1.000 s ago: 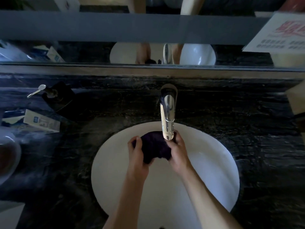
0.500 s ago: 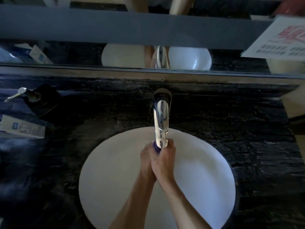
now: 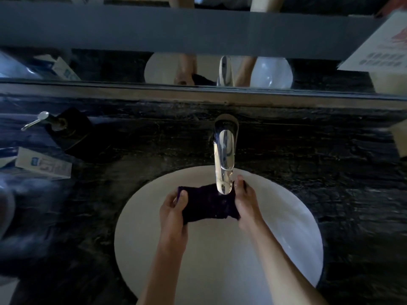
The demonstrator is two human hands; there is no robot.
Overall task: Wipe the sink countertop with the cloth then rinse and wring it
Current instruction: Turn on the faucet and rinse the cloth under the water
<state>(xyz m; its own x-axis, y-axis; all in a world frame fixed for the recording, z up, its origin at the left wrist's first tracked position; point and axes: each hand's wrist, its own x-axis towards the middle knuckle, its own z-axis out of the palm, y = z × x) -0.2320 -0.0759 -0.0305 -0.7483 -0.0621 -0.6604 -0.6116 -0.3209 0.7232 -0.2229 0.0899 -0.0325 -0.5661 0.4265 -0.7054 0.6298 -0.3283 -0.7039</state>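
Left hand (image 3: 172, 213) and right hand (image 3: 246, 205) grip opposite ends of the dark purple cloth (image 3: 209, 202), stretched between them under the chrome faucet (image 3: 224, 157).

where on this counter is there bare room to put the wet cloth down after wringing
Bare dark countertop lies right of the faucet, bordered by the basin rim and a box edge far right. Another bare strip runs between faucet and soap dispenser. The left side is crowded: dispenser, a small carton, blurred items.

One head camera, looking down.
It faces steeply down and forward, close over the sink (image 3: 286, 249), toward the mirror (image 3: 110, 64).
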